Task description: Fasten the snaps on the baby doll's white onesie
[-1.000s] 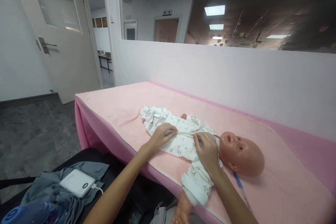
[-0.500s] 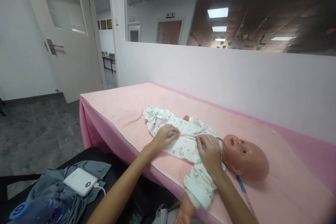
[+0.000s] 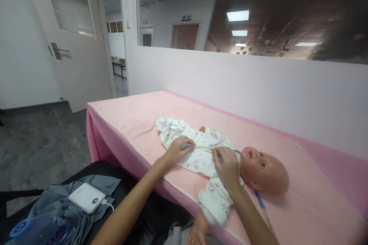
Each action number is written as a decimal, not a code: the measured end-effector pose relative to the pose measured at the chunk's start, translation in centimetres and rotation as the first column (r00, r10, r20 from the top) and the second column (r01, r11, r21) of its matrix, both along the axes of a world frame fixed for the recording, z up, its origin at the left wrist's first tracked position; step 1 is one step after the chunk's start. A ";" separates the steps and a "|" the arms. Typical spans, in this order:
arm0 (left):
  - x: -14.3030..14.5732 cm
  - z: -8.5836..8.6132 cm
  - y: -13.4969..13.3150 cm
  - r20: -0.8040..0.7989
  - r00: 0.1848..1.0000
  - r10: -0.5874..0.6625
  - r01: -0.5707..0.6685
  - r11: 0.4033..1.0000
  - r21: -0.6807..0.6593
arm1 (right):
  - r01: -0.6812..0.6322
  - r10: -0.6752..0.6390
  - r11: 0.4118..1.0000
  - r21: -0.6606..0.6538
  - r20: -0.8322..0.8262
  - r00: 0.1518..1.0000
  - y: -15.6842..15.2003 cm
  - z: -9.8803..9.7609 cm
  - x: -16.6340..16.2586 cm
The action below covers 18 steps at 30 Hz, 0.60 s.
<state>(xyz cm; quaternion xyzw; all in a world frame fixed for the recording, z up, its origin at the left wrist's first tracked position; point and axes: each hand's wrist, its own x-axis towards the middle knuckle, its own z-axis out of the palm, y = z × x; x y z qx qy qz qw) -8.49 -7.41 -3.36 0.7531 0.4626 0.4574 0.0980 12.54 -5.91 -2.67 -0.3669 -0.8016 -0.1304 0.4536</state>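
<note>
A baby doll (image 3: 263, 170) lies on its back on a pink padded table (image 3: 138, 115), its head to the right. It wears a white printed romper (image 3: 198, 153). My left hand (image 3: 176, 149) rests on the romper at the doll's belly, fingers curled and pinching the front edge of the cloth. Near the doll's chest, just below its chin, my right hand (image 3: 227, 166) presses on the romper with fingers bent on the fabric. One doll arm (image 3: 198, 229) hangs over the near edge of the table.
A white power bank (image 3: 86, 198) with a cable lies on grey cloth (image 3: 54, 208) on a black seat at lower left. A blue bottle (image 3: 34, 231) is beside it. A white wall with a window runs behind the table; an open door (image 3: 71, 42) stands at the left.
Both hands stay on the romper in nearly the same places. The camera view has shifted slightly.
</note>
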 end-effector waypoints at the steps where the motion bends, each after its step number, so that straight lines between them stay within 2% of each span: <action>1: 0.0 0.1 -0.1 -0.001 1.000 0.005 -0.005 1.000 0.000 | -0.003 0.003 1.000 0.003 -0.001 1.000 0.0 0.0 0.0; 9: 0.8 0.5 -1.0 -0.004 0.998 0.063 -0.062 0.997 0.034 | -0.005 0.005 1.000 0.011 -0.005 1.000 0.0 0.0 -0.1; 11: 1.0 0.4 -1.7 -0.006 0.993 0.115 -0.114 0.991 0.065 | -0.009 0.009 1.000 0.017 -0.012 1.000 0.0 0.0 0.0; 13: 0.8 0.1 -2.8 0.001 0.976 0.219 -0.218 0.971 0.099 | -0.013 0.013 1.000 0.015 -0.017 1.000 0.0 0.0 0.0; 15: 0.1 -0.5 -4.2 0.069 0.915 0.398 -0.404 0.908 0.115 | -0.013 0.013 1.000 0.004 -0.018 1.000 -0.1 0.0 0.0; 18: -1.7 -2.2 -6.1 0.247 0.719 0.650 -0.679 0.732 0.049 | -0.009 0.008 1.000 -0.009 -0.017 1.000 -0.2 0.0 0.0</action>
